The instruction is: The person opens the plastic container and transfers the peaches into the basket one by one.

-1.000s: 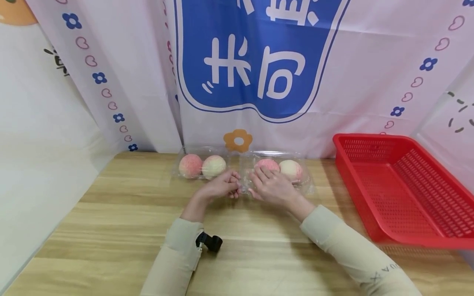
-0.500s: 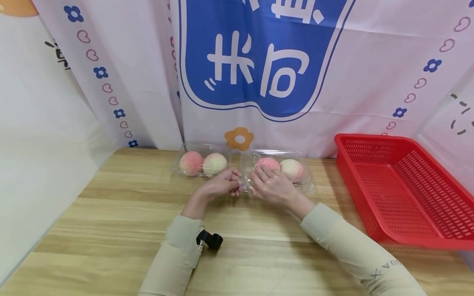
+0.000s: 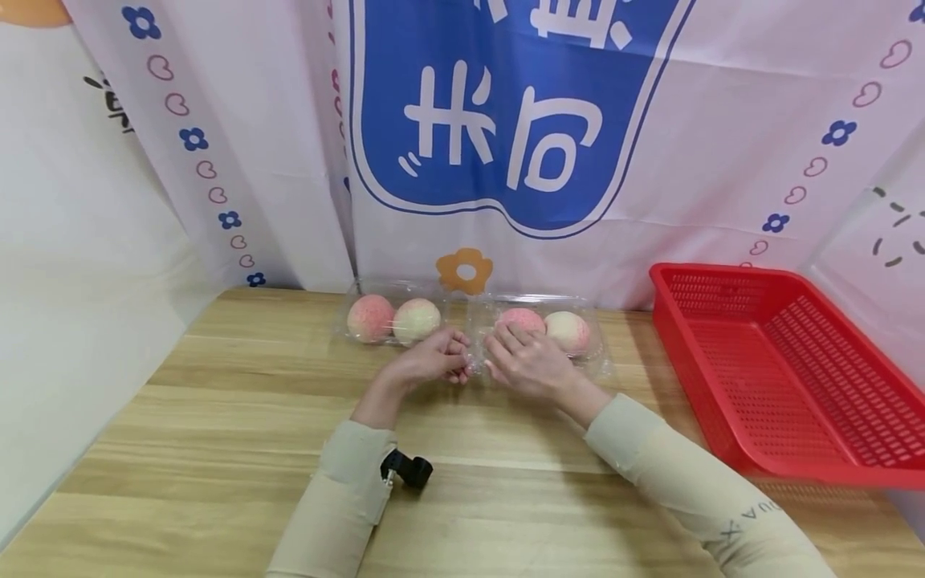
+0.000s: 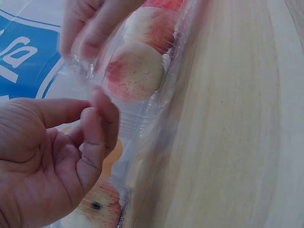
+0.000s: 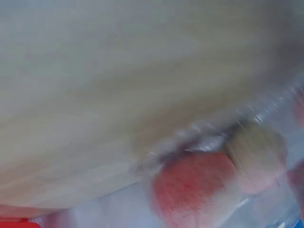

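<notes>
Two clear plastic clamshell boxes stand at the back of the table, with peaches visible inside each. My left hand (image 3: 433,357) has its thumb and forefinger tips together at the near left corner of the right-hand box (image 3: 598,365); the left wrist view shows them against its clear edge. My right hand (image 3: 531,365) grips that same corner from above, its fingers bent over the plastic and partly hiding a pink peach (image 3: 522,319). A cream peach (image 3: 567,331) lies beside it. The left-hand box (image 3: 405,286) holds a pink peach (image 3: 371,319) and a pale one (image 3: 416,319).
A red perforated basket (image 3: 759,385) stands at the table's right side. Behind the boxes hangs a printed cloth (image 3: 405,241). The wooden table (image 3: 217,449) reaches toward me under both forearms. A black camera mount (image 3: 408,468) sits at the left cuff. The right wrist view is blurred.
Both hands stay at the right-hand box's near left corner, with only slight finger movement. The boxes and basket keep their places; the head view shifts a little.
</notes>
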Demonstrator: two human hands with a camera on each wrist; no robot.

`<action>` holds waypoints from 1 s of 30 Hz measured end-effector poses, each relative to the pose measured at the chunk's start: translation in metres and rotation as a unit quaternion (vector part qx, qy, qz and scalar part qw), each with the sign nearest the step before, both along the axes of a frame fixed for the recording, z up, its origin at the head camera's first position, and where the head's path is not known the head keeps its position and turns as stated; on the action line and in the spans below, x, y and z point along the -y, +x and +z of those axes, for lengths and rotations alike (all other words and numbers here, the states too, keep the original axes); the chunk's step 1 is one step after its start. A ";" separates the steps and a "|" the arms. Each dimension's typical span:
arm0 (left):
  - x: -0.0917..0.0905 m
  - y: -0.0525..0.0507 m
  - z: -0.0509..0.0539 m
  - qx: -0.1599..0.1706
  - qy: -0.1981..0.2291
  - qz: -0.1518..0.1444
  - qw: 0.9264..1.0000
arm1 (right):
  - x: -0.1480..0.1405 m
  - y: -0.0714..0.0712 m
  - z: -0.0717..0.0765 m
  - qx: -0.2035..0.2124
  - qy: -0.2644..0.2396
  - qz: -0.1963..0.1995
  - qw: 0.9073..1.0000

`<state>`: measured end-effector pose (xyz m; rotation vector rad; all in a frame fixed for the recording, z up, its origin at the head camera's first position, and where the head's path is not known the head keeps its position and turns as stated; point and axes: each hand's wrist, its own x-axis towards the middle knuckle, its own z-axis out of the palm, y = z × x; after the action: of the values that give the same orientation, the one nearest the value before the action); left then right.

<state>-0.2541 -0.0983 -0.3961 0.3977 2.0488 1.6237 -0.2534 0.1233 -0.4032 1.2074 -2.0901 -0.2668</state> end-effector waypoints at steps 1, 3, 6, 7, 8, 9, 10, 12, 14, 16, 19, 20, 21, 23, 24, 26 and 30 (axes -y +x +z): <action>0.000 0.000 0.000 0.000 0.001 -0.004 1.000 | 0.000 0.000 0.001 0.004 0.001 -0.001 1.000; 0.002 -0.001 -0.001 0.002 0.005 -0.015 1.000 | -0.001 0.000 0.003 0.014 0.004 -0.004 1.000; 0.003 -0.001 -0.001 0.010 0.009 -0.021 1.000 | -0.002 0.000 0.004 0.015 0.010 -0.009 1.000; 0.003 -0.002 -0.001 0.012 0.009 -0.021 1.000 | -0.003 0.000 0.004 0.015 0.011 -0.011 1.000; 0.003 -0.002 -0.001 0.016 0.010 -0.020 1.000 | -0.003 0.000 0.005 0.015 0.010 -0.013 1.000; 0.003 -0.002 0.000 0.018 0.009 -0.018 1.000 | -0.003 0.000 0.005 0.014 0.009 -0.014 1.000; 0.003 -0.002 0.000 0.020 0.008 -0.017 1.000 | -0.003 0.000 0.006 0.016 0.008 -0.017 1.000; 0.003 -0.002 0.001 0.027 0.006 -0.011 1.000 | -0.002 0.001 0.007 0.026 0.007 -0.025 0.999; 0.004 -0.002 0.001 0.029 0.002 -0.007 1.000 | -0.002 0.002 0.010 0.042 0.004 -0.033 0.999; 0.005 -0.002 0.001 0.031 0.000 -0.005 1.000 | -0.001 0.005 0.014 0.062 -0.002 -0.044 0.997; 0.006 -0.001 0.001 0.030 0.000 -0.006 1.000 | -0.003 0.009 0.020 0.096 -0.021 -0.062 0.993; 0.007 -0.001 0.001 0.033 0.000 -0.007 0.999 | -0.004 0.010 0.022 0.109 -0.027 -0.067 0.991; 0.007 -0.001 0.001 0.035 0.000 -0.008 0.999 | -0.006 0.011 0.023 0.125 -0.034 -0.072 0.989; 0.006 0.000 0.001 0.036 0.000 -0.015 0.999 | -0.013 0.013 0.025 0.155 -0.046 -0.086 0.983; 0.006 0.000 0.001 0.037 0.000 -0.017 0.999 | -0.017 0.014 0.026 0.168 -0.053 -0.093 0.980; 0.004 0.000 0.001 0.041 0.001 -0.020 0.999 | -0.028 0.016 0.028 0.191 -0.070 -0.110 0.973; 0.002 0.000 0.001 0.039 0.003 -0.018 0.999 | -0.053 0.019 0.034 0.224 -0.119 -0.130 0.958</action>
<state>-0.2537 -0.1000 -0.3949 0.3658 1.9692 1.6005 -0.2346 0.1759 -0.3695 0.9047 -2.5895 0.1589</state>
